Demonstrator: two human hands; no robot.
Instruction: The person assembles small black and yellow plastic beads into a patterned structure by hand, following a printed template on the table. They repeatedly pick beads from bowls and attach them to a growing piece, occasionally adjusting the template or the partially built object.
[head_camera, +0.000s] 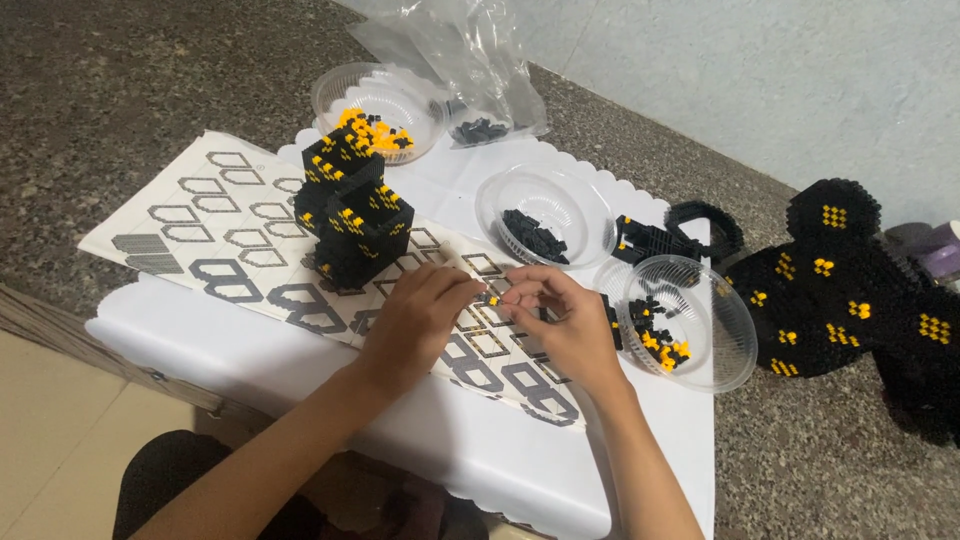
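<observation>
While my left hand (425, 305) and right hand (560, 315) meet over the printed instruction sheet (200, 215) on the table, both grips pinch one tiny yellow-and-black brick piece (491, 298) between fingertips. A tall black-and-yellow block tower (350, 215) stands built just beyond my left hand, and a large finished block figure (850, 280) lies to the right. Three clear bowls, including the nearest one (690, 315), hold loose bricks, so I judge much remains.

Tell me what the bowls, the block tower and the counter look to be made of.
Bowls: thin clear plastic, glossy and see-through. Block tower: small moulded plastic bricks, matt black and yellow, studded surface. Counter: probably polished speckled stone, granite-like; a laminate imitation cannot be ruled out.
</observation>
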